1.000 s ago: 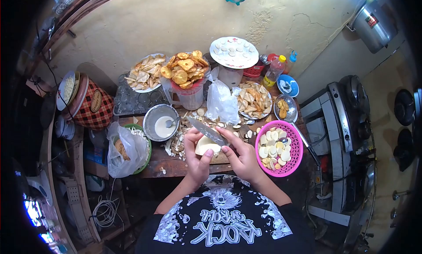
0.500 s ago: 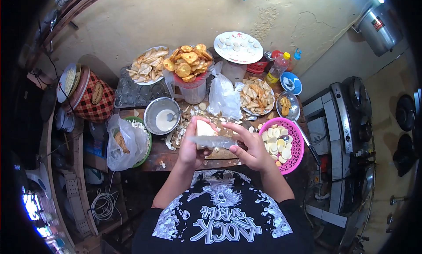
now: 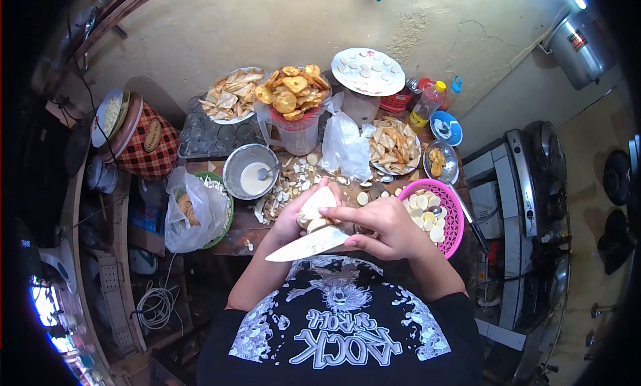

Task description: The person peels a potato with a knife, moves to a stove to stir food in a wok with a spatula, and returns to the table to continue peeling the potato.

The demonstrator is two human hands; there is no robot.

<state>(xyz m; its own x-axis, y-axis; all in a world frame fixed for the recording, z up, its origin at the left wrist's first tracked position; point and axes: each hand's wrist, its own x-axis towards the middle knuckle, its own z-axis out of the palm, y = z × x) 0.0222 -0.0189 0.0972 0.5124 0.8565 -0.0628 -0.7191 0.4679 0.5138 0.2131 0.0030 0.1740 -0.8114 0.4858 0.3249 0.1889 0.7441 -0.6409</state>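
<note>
My left hand (image 3: 289,222) is wrapped round a pale, peeled tuber (image 3: 314,207), held above the front of the table. Its exact kind I cannot make out. A broad kitchen knife (image 3: 304,245) is gripped in my right hand (image 3: 388,227), its blade pointing left just below the tuber. My right index finger reaches across to the tuber's lower side. Peelings (image 3: 270,204) lie scattered on the table behind my hands. Right of my right hand, a pink basket (image 3: 454,220) holds round pale slices (image 3: 422,204) and a spoon.
A metal bowl (image 3: 234,179) with white batter and a spoon stands behind left. Farther back are a tub of fried slices (image 3: 292,96), plates of folded pastries (image 3: 394,146), a white plastic bag (image 3: 344,146) and a raised plate (image 3: 368,64). A stove (image 3: 527,179) is at right.
The knife has come down and left, toward me, its blade now showing flat and sharp instead of blurred. My right hand has closed in on the tuber, which is tilted more. The view has shifted slightly.
</note>
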